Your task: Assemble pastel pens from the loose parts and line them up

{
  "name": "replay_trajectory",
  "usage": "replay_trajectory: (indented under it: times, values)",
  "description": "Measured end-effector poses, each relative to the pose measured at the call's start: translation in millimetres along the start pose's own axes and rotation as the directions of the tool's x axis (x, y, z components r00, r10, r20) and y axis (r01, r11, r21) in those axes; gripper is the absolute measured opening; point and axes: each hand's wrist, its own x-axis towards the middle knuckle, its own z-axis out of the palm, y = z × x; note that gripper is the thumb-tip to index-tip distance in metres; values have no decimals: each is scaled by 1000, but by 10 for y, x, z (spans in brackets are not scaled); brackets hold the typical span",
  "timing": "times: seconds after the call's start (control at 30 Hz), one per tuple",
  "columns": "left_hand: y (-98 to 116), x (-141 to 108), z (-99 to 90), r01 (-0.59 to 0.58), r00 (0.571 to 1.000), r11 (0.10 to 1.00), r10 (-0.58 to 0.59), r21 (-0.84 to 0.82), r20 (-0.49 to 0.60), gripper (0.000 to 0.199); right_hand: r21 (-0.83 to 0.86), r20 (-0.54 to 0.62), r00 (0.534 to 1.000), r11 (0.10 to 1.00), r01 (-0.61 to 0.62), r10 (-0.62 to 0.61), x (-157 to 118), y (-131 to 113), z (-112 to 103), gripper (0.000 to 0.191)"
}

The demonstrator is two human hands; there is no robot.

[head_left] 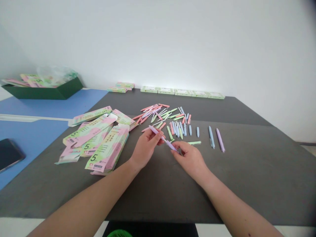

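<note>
Two bare hands work low over the dark grey tabletop: L hand and R hand, grip clamped on one lilac pen by both, pen held diagonally btwn them, clear of the tabletop. Just past R hand, a pale green pen part lies flat; to the right, a blue pen and a second lilac pen lie side by side. Beyond the hands, loose pile of pink, green and blue pen parts. L of hands, heap of pink-green "5" boxes. Far edge: row of pale green boxes. Far L, on blue mat, dark green tray w/ more boxes; phone nearer.
</note>
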Motion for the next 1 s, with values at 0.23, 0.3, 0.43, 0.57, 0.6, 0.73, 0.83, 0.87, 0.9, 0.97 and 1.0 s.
replay_trajectory:
  times: [0.23, 0.3, 0.43, 0.57, 0.6, 0.73, 0.83, 0.87, 0.9, 0.97, 1.0]
  values:
    - [-14, -20, 12, -9, 1000, 997, 10, 75, -13, 25, -85, -61, 987, 986, 145, -150, -33, -36, 10, 17]
    - [-16, -27, 18, 8, 1000, 998, -8, 62, -1, 25, -111, -81, 978, 977, 184, -193, -49, -50, 25, 18]
    - [-22, -44, 35, 36, 999, 999, -36, 34, 16, 25, -142, -136, 965, 968, 207, -226, -80, -71, 54, 20]
    - [-25, -48, 40, 64, 997, 998, -64, 14, 31, 24, -181, -171, 953, 959, 218, -249, -88, -77, 51, 22]
    - [-26, -48, 42, 69, 997, 998, -69, 10, 36, 24, -199, -170, 953, 956, 216, -250, -87, -76, 47, 22]
    - [-37, -49, 47, 83, 996, 997, -83, 0, 40, 23, -253, -165, 949, 942, 222, -268, -82, -77, 35, 21]
    - [-49, -49, 49, 86, 995, 996, -85, -16, 44, 23, -265, -153, 943, 932, 248, -295, -91, -96, 42, 22]
    - [-51, -48, 51, 86, 995, 996, -85, -24, 47, 22, -266, -146, 942, 929, 256, -301, -96, -104, 49, 22]
    - [-52, -48, 52, 86, 995, 996, -84, -33, 50, 22, -265, -142, 942, 928, 260, -305, -101, -111, 56, 22]
    - [-50, -50, 57, 85, 995, 995, -82, -47, 56, 22, -259, -144, 942, 931, 258, -302, -109, -121, 74, 22]
    - [-47, -52, 61, 83, 995, 995, -80, -53, 56, 22, -253, -150, 943, 933, 254, -297, -112, -122, 83, 22]
